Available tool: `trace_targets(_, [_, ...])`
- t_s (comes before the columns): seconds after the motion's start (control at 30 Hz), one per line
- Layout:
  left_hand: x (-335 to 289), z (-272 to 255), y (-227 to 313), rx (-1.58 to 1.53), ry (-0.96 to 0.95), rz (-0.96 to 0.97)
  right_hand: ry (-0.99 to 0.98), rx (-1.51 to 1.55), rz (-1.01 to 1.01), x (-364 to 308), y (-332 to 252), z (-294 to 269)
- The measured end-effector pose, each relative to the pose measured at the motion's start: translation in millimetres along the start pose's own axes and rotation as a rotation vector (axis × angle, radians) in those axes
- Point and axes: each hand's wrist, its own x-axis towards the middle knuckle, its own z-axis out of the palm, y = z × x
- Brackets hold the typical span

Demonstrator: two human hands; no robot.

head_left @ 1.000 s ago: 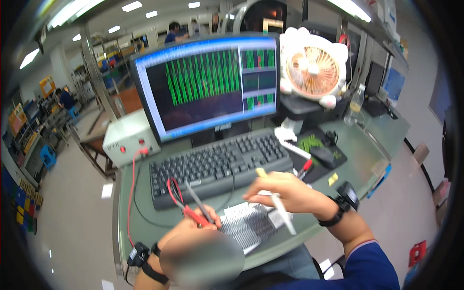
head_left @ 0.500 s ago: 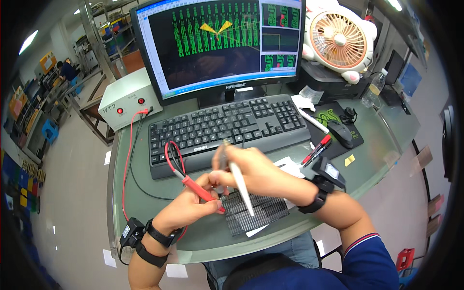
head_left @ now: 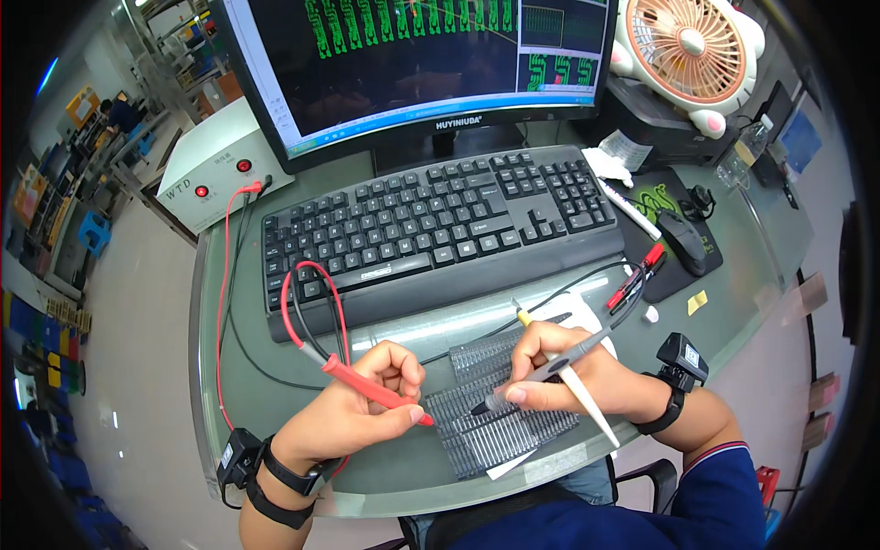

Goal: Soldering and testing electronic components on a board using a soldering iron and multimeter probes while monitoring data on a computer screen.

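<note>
My left hand grips a red test probe whose tip rests at the left edge of a dark ribbed circuit panel lying on the glass desk. My right hand holds a grey-black test probe with its tip on the panel's middle, and also a white pen and a yellow-tipped pen between the fingers. Red and black leads loop from the probes toward a white tester box at the back left.
A black keyboard lies just beyond the panel, with a monitor showing green patterns behind it. A mouse on a black pad, a red-and-black marker and a white marker are at right. A pink desk fan stands back right.
My view has dropped closer to the desk. Both hands have come together over the panel, and the probe tips now touch it.
</note>
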Motion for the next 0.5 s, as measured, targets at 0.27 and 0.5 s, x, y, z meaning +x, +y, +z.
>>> trace_targets(0.27, [0.3,4.7,2.2,-0.031,0.027,-0.018,-0.039,-0.075,-0.001,-2.5,-2.8,2.4])
trace_targets(0.5, [-0.2,3.7,1.2,-0.017,0.025,-0.006,-0.066,-0.109,0.008,-1.2,-1.1,2.6])
